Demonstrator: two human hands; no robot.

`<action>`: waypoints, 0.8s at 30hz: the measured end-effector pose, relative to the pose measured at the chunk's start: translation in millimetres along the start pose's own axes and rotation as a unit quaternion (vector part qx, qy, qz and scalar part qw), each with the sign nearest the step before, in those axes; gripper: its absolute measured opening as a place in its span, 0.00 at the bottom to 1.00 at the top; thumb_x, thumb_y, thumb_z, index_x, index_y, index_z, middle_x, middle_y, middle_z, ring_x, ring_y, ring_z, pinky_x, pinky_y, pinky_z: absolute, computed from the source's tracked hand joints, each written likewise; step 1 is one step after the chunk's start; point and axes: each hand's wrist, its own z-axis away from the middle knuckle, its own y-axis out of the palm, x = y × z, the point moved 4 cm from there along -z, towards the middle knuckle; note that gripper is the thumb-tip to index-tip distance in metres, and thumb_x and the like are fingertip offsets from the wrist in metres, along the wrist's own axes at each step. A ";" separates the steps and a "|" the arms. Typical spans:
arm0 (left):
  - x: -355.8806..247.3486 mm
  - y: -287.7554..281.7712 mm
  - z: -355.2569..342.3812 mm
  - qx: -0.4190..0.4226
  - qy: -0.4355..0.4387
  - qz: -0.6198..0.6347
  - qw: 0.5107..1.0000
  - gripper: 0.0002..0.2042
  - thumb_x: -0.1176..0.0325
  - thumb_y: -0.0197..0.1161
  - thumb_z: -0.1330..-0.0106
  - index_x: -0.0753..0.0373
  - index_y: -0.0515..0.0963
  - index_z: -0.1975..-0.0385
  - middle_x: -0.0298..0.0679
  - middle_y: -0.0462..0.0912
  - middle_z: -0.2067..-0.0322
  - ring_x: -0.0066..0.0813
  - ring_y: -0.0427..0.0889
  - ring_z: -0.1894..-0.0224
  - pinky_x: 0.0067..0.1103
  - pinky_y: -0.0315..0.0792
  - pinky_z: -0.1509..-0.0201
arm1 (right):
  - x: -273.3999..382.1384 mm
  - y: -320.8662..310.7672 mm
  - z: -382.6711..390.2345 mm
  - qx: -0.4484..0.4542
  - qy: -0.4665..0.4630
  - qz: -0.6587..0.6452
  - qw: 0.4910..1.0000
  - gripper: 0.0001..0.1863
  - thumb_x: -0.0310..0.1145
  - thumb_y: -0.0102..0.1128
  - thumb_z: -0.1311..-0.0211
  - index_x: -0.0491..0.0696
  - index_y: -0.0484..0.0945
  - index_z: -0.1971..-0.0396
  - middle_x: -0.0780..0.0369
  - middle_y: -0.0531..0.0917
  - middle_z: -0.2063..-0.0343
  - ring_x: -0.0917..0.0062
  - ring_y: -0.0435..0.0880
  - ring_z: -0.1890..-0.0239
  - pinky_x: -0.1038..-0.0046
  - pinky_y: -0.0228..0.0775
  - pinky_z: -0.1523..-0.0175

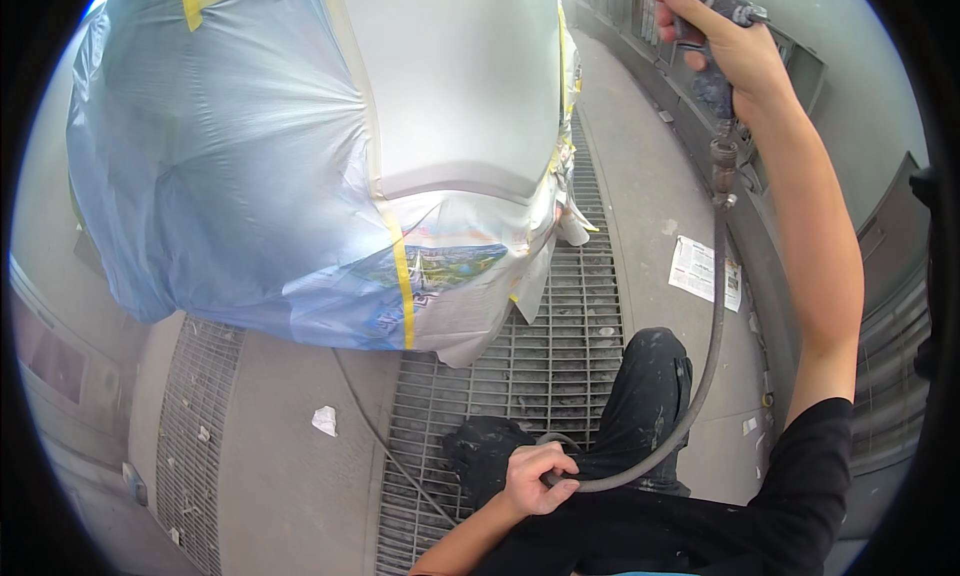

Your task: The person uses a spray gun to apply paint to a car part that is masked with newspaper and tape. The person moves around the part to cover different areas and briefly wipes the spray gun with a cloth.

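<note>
In my right hand [730, 51], raised at the upper right, is a spray gun [712, 88] gripped by its handle; its front end is cut off by the top of the picture. A grey air hose [716, 296] hangs from the fitting under the handle and curves down to my lap. There my left hand [537, 479] is closed around the hose. Left of the spray gun stands a vehicle body with a bare light-grey panel [455, 86]. Blue plastic film [230, 166], printed paper [465, 306] and yellow masking tape [403, 276] cover the area around that panel.
Metal floor grating [500, 366] runs beneath the vehicle and my legs; another grating strip [200, 426] lies to the left. A thin hose [385, 441] crosses the floor. A printed sheet [695, 268] lies near the right wall, and a crumpled white scrap [325, 421] on the left.
</note>
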 end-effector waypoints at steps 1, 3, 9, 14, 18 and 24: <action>-1.1 -0.3 -2.1 0.011 0.004 0.004 1.000 0.16 0.57 0.69 0.38 0.65 0.79 0.76 0.36 0.69 0.85 0.29 0.69 0.85 0.22 0.61 0.81 | 0.4 -5.6 -3.6 -0.033 -0.003 0.035 0.999 0.05 0.32 0.66 0.34 0.49 0.82 0.70 0.66 0.83 0.76 0.84 0.80 0.75 0.80 0.63 0.75; -3.1 -3.0 -3.4 0.015 0.008 0.022 1.000 0.18 0.55 0.68 0.37 0.66 0.79 0.75 0.37 0.69 0.85 0.30 0.69 0.85 0.23 0.60 0.81 | 8.4 -4.4 -8.5 -0.075 -0.020 0.088 0.993 0.05 0.31 0.63 0.34 0.49 0.81 0.70 0.66 0.83 0.76 0.84 0.79 0.76 0.78 0.64 0.74; -11.9 -10.8 10.2 0.013 0.016 0.027 0.999 0.19 0.51 0.68 0.37 0.65 0.79 0.75 0.35 0.68 0.85 0.28 0.68 0.85 0.23 0.59 0.81 | 62.2 49.6 18.1 0.020 -0.027 0.048 0.998 0.07 0.34 0.63 0.32 0.48 0.82 0.67 0.66 0.83 0.74 0.84 0.80 0.74 0.81 0.65 0.74; -18.8 -7.0 17.9 0.015 0.013 0.038 0.999 0.21 0.49 0.66 0.35 0.65 0.79 0.75 0.35 0.68 0.86 0.27 0.68 0.86 0.23 0.59 0.81 | 98.7 101.5 18.3 0.223 -0.052 -0.034 0.973 0.10 0.38 0.63 0.30 0.47 0.80 0.66 0.66 0.82 0.71 0.87 0.79 0.72 0.88 0.66 0.77; -16.1 -1.9 6.9 0.000 0.013 0.044 0.999 0.23 0.47 0.64 0.33 0.65 0.79 0.75 0.35 0.69 0.85 0.27 0.69 0.85 0.22 0.60 0.81 | 98.4 96.4 -15.5 0.292 -0.059 -0.078 0.951 0.12 0.39 0.63 0.30 0.45 0.79 0.65 0.66 0.82 0.71 0.89 0.79 0.71 0.92 0.67 0.79; 4.3 24.5 -32.6 0.018 -0.004 0.037 0.999 0.22 0.48 0.65 0.34 0.66 0.79 0.75 0.36 0.70 0.85 0.28 0.70 0.85 0.23 0.61 0.81 | 34.2 31.0 -81.7 0.190 -0.036 -0.048 0.980 0.09 0.38 0.65 0.31 0.48 0.80 0.65 0.67 0.83 0.71 0.87 0.80 0.70 0.88 0.65 0.76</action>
